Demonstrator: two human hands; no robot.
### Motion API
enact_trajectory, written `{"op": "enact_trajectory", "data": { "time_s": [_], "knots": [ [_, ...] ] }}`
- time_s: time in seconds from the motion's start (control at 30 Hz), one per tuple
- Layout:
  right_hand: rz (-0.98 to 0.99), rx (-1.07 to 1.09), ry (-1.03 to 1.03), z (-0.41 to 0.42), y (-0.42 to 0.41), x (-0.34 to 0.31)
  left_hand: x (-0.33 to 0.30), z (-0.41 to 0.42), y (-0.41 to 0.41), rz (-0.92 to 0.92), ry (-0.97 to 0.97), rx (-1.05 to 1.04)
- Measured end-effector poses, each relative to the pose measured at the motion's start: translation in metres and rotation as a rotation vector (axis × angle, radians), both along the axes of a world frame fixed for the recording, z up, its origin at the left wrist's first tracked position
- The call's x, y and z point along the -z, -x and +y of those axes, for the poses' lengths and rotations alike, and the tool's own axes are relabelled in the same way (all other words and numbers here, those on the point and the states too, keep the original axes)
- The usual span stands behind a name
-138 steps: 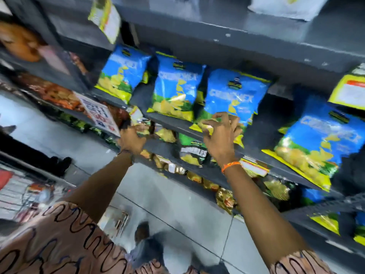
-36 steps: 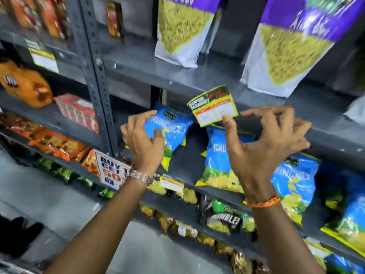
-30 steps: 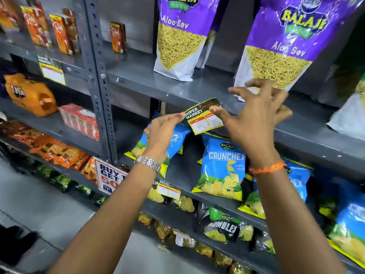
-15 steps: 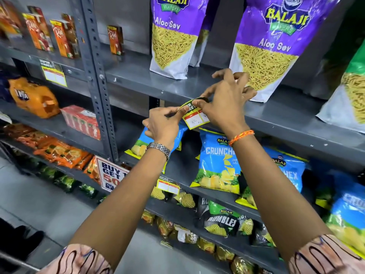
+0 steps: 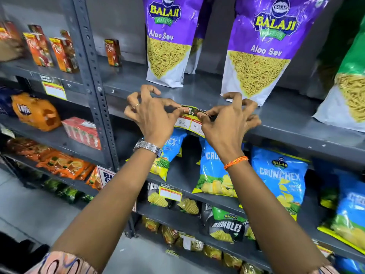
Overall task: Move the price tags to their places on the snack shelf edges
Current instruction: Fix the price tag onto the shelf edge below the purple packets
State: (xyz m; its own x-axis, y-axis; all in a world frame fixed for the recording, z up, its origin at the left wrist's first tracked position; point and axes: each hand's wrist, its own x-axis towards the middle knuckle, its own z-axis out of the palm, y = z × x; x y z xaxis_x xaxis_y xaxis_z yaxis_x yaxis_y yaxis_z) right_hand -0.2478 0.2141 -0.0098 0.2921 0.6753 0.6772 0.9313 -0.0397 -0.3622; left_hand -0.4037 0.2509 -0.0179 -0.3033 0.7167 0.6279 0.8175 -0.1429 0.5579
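Observation:
A yellow and white price tag (image 5: 189,122) with handwritten numbers sits against the front edge of the grey shelf (image 5: 292,133) that carries the purple Aloo Sev bags (image 5: 167,40). My left hand (image 5: 152,113) pinches the tag's left top corner. My right hand (image 5: 227,117) pinches its right top corner, and the tag's top strip is folded back over the shelf edge. Another price tag (image 5: 170,193) hangs on the shelf edge two levels down, and a third price tag (image 5: 54,89) hangs on the left bay's shelf edge.
Blue Crunchex bags (image 5: 280,178) lie on the shelf just below my hands. A perforated grey upright (image 5: 92,91) divides the bays. Juice cartons (image 5: 59,50) stand upper left, orange packs (image 5: 35,111) below them. Grey floor (image 5: 29,210) lies lower left.
Both hands carried the tag up from the lower shelf, and it has gone from held in the air to pressed on the Aloo Sev shelf's edge.

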Motion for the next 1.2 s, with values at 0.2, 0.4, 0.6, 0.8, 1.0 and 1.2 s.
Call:
{"op": "enact_trajectory", "data": {
  "time_s": [0.2, 0.4, 0.6, 0.8, 1.0, 1.2],
  "knots": [
    [-0.009, 0.042, 0.013, 0.0, 0.001, 0.001, -0.006, 0.004, 0.001, 0.056, 0.068, 0.037],
    [-0.055, 0.107, 0.018, 0.003, 0.002, -0.004, -0.011, 0.004, 0.003, 0.053, 0.074, -0.031],
    [-0.088, 0.179, 0.017, -0.003, -0.01, -0.005, -0.007, 0.013, 0.022, 0.137, 0.029, -0.023],
    [-0.058, 0.096, -0.005, -0.015, -0.021, -0.007, 0.011, 0.01, 0.037, 0.279, -0.009, -0.072],
    [-0.109, -0.013, 0.066, -0.005, -0.009, -0.019, 0.016, 0.005, 0.028, 0.315, -0.014, -0.11],
    [-0.154, 0.006, 0.046, 0.005, 0.006, -0.025, 0.023, 0.005, 0.026, 0.309, -0.022, -0.125]
  ]
}}
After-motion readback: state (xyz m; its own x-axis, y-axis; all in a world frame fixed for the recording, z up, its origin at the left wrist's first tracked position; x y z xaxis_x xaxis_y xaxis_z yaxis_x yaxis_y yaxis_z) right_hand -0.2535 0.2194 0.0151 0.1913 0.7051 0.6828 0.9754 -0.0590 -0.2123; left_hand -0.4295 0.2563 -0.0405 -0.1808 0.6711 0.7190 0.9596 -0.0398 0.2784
